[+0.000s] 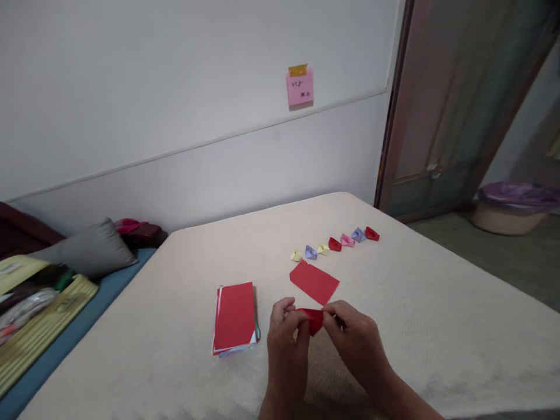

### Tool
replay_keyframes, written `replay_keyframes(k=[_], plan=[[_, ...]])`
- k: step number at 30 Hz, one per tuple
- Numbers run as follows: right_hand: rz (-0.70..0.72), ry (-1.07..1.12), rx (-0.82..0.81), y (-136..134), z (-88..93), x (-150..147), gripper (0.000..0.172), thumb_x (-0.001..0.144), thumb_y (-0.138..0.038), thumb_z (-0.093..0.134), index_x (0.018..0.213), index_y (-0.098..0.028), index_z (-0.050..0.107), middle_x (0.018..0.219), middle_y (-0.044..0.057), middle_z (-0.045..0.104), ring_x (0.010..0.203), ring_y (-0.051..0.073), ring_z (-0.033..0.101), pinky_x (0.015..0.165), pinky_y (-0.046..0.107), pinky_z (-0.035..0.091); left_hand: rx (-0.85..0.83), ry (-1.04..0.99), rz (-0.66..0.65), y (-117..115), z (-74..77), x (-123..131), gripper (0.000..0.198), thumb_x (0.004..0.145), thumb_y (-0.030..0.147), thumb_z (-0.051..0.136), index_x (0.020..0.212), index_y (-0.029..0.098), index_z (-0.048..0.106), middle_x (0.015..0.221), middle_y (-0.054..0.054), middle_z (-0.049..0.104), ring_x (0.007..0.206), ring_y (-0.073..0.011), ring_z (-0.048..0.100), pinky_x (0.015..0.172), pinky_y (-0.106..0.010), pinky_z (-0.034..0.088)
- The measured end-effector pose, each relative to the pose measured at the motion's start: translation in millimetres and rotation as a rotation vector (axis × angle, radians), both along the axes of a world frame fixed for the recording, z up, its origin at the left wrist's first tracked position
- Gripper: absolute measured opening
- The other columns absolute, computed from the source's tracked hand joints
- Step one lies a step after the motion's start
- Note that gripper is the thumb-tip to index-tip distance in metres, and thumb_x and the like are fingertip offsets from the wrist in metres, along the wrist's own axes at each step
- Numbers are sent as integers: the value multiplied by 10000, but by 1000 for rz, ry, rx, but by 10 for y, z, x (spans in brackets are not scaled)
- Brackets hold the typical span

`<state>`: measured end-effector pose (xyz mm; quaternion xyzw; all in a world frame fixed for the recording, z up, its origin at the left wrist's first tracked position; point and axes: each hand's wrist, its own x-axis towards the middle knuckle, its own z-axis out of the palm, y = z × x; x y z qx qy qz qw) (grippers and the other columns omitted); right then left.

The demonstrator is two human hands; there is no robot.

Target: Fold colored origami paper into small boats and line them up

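My left hand [285, 338] and my right hand [354, 338] meet just above the cream-covered table [437, 326], both pinched on one small folded red paper [313, 319]. Just beyond them a flat red paper sheet [314, 282] lies on the cloth. To the left of my hands sits a stack of coloured papers [235, 318] with a red sheet on top. Farther back runs a row of several small folded paper pieces [335, 244] in yellow, lilac, red and pink.
A pink sticky note [300, 87] hangs on the white wall. At the left lie a grey cushion [90, 249], a blue mat and clutter. A door [441, 105] stands at the right, with a basin [511, 209] covered in purple plastic on the floor.
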<state>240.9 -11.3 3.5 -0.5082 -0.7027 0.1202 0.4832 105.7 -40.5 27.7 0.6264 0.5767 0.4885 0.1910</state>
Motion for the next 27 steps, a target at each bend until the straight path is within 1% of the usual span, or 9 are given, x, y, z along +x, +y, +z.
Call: replay_keyframes(k=[5, 7, 9, 12, 14, 16, 19, 23, 27], plan=[[49, 2, 0, -3, 12, -11, 170, 835, -181, 447, 719, -187, 570, 652, 11, 583, 554, 131, 521, 534, 230, 390, 10, 51, 32, 1, -6, -6, 250, 823, 94, 489, 718, 225, 674, 1099, -63, 569, 1070, -215, 535, 876, -355, 448], [69, -8, -5, -13, 16, -12, 156, 846, -164, 426, 814, -188, 577, 737, 25, 610, 602, 138, 555, 552, 230, 413, -3, 53, 32, -3, 3, -4, 246, 821, 93, 495, 702, 221, 668, 1102, -61, 563, 1066, -211, 538, 866, -347, 457], [122, -39, -2, -24, 27, -11, 194, 861, -146, 394, 891, -198, 579, 870, 47, 628, 690, 146, 591, 585, 231, 435, -15, 56, 26, -6, 3, -2, 239, 817, 93, 505, 692, 219, 665, 1105, -60, 560, 1058, -208, 542, 865, -346, 461], [226, -105, 0, -40, 50, -15, 225, 876, -139, 384, 893, -222, 592, 1007, 48, 612, 771, 146, 604, 622, 234, 448, 3, 58, 19, -3, -16, -4, 235, 813, 91, 510, 704, 222, 671, 1122, -63, 554, 1059, -208, 543, 866, -350, 465], [255, -128, -22, -49, 63, -26, 195, 876, -150, 413, 882, -227, 592, 971, 33, 614, 745, 138, 598, 619, 233, 445, 14, 55, 12, 1, -34, -10, 230, 815, 89, 507, 740, 226, 676, 1133, -68, 549, 1073, -210, 537, 862, -350, 468], [267, -138, -49, -54, 69, -41, 162, 874, -160, 440, 864, -223, 589, 876, 17, 615, 709, 134, 586, 610, 230, 439, 18, 52, -2, 4, -48, -17, 228, 815, 86, 508, 767, 230, 678, 1136, -69, 546, 1072, -209, 538, 860, -351, 471], [263, -125, -37, -50, 67, -57, 175, 881, -165, 442, 814, -215, 595, 777, 8, 608, 677, 131, 574, 596, 221, 437, 31, 44, -24, 4, -65, -19, 228, 812, 84, 508, 780, 235, 676, 1137, -64, 549, 1053, -207, 549, 865, -360, 471], [224, -117, 51, -44, 51, -53, 207, 890, -169, 429, 829, -209, 623, 762, 23, 626, 673, 128, 585, 595, 205, 451, 54, -17, -4, 15, -95, -8, 254, 783, 85, 530, 955, 240, 636, 1162, -79, 550, 1118, -226, 514, 903, -386, 461], [192, -131, 106, -51, 36, -49, 214, 899, -185, 432, 874, -205, 644, 774, 36, 641, 681, 130, 600, 596, 202, 460, -14, -161, 15, 33, -114, 1, 368, 771, 85, 513, 1102, 234, 566, 1228, -96, 509, 1107, -217, 523, 832, -348, 512]])
